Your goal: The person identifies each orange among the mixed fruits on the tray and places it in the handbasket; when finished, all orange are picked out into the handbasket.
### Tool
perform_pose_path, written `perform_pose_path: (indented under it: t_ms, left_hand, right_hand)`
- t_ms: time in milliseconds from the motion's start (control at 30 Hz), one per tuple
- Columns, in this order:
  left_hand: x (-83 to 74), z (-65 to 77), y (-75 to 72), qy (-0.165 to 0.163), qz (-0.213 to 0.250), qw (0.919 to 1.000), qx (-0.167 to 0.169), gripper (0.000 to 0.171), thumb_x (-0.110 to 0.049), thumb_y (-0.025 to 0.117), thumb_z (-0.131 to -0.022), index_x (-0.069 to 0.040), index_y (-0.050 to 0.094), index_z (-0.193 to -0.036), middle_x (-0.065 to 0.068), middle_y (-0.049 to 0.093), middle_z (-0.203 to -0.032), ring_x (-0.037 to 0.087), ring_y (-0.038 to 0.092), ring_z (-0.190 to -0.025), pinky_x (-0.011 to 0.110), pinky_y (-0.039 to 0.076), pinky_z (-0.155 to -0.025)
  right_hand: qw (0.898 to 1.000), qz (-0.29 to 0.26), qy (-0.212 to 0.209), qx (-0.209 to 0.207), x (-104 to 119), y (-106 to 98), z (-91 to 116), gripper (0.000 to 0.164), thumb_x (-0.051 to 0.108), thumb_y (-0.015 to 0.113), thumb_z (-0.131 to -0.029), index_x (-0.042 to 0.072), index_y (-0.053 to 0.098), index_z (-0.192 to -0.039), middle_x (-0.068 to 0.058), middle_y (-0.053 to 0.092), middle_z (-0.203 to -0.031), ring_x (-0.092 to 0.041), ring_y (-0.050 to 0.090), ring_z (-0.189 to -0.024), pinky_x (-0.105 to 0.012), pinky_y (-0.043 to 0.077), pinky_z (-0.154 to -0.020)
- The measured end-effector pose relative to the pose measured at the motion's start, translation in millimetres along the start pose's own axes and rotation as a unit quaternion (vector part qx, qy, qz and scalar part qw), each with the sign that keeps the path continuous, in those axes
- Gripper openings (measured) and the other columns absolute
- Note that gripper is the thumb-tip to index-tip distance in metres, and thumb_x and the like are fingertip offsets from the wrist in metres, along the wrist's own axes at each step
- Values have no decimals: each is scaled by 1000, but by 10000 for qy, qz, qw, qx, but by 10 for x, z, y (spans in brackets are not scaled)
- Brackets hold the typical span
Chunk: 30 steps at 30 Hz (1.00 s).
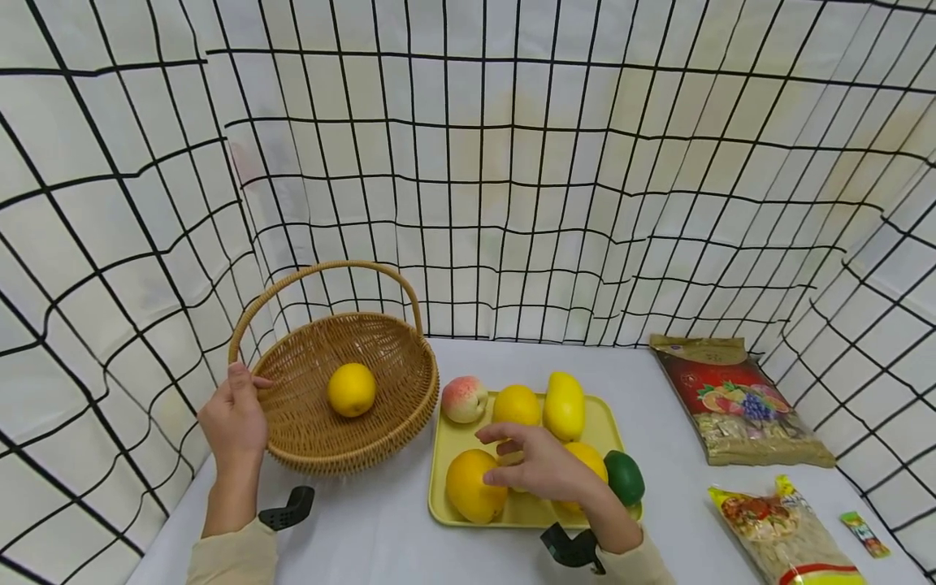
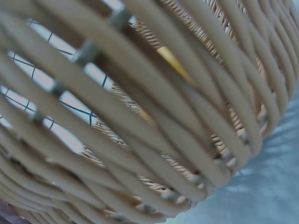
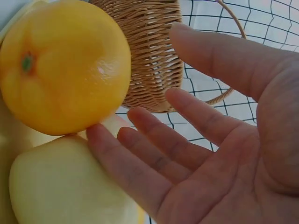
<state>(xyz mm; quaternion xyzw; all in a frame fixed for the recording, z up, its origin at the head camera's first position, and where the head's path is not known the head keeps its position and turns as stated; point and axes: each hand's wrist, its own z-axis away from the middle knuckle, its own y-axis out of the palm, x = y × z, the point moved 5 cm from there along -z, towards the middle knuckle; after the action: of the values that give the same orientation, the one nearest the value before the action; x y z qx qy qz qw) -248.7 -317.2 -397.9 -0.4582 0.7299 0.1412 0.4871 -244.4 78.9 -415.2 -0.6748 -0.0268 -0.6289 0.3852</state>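
My left hand (image 1: 237, 418) grips the left side of a wicker basket (image 1: 292, 357) where its handle meets the rim. The basket tilts toward me, with one yellow-orange fruit (image 1: 352, 390) inside. Spread over the yellow tray (image 1: 455, 445), my right hand (image 1: 537, 463) holds nothing. Its fingertips are close to a large orange (image 1: 468, 487); whether they touch is unclear. A pale yellow-green fruit (image 3: 70, 186) lies beneath that hand, mostly hidden in the head view. Also on the tray are a peach (image 1: 463, 399), a mango (image 1: 565, 406), yellow-orange fruits (image 1: 516, 405) and a dark green fruit (image 1: 624, 478).
A red and gold bag (image 1: 746, 406) lies at the right rear of the white table. Nearer are a clear-and-yellow food bag (image 1: 790, 528) and a small packet (image 1: 865, 534). Black grid netting over white cloth encloses the back and sides.
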Motion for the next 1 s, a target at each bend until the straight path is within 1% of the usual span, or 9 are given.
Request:
perform_pose_path:
  t_ms: [133,233,367,433,500,700,767,867,1000]
  left_hand:
    - [4,7,-6,-20,3,10000,-16,67,-49,34,-104,0,71,-77,-7,31,-44,13,23,-44,27,19,-48]
    - [6,13,-8,-56,15,10000,-10,67,-48,35,-105,1,71,-77,-7,31,-44,12,24,-44,27,20,-48]
    - [1,18,-6,-82,27,10000,1,66,-48,35,-105,1,70,-77,-8,31,-45,13,25,-45,27,21,-50]
    - [-1,16,-5,-66,35,10000,-11,67,-48,35,-105,1,70,-77,-8,31,-45,13,26,-46,27,21,-51]
    - [2,13,-4,-43,35,10000,-36,67,-49,35,-104,1,70,-77,-8,32,-46,13,26,-47,27,21,-52]
    - [16,6,2,-72,7,10000,-57,68,-50,35,-104,1,70,-77,-8,32,-46,13,27,-47,27,22,-53]
    - [16,5,5,-110,8,9999,-37,68,-50,35,-104,1,70,-78,-7,33,-47,13,27,-48,27,22,-53]
    - [16,6,10,-164,23,9999,-22,68,-50,34,-104,1,70,-79,-7,33,-47,13,29,-50,27,23,-56]
    - [15,7,17,-176,5,9998,-10,68,-50,34,-104,2,71,-79,-7,33,-47,13,29,-50,27,23,-56]
  right_hand:
    - [9997,-146,-211,-3,-10,44,-25,44,22,77,-85,22,61,-127,-6,59,-131,-33,56,-118,-46,47,-97]
    - [9993,-128,-352,76,-14,87,-44,47,18,78,-84,21,61,-127,-4,59,-131,-30,56,-118,-43,46,-98]
    - [9985,200,-457,225,7,128,-44,51,17,80,-82,19,60,-129,-1,59,-131,-21,56,-115,-40,44,-101]
    - [9975,410,-506,255,22,144,-43,53,17,80,-82,16,60,-130,-1,60,-131,-19,56,-114,-40,43,-101]
    - [9963,616,-531,276,29,168,-52,55,15,80,-81,15,59,-131,2,60,-130,-16,56,-114,-39,43,-102]
    - [9901,1218,-601,351,6,277,-95,59,11,82,-77,19,59,-131,12,58,-128,-10,53,-116,-35,42,-102]
    - [9898,1241,-597,361,-4,313,-103,62,10,83,-76,20,58,-132,13,57,-130,-10,52,-119,-34,41,-102]
    - [9889,1315,-597,348,-13,363,-111,66,13,83,-76,20,55,-135,11,55,-133,-9,50,-120,-34,40,-104]
    - [9868,1480,-570,329,-34,431,-119,74,23,84,-76,21,49,-141,10,53,-134,-6,49,-117,-35,38,-104]
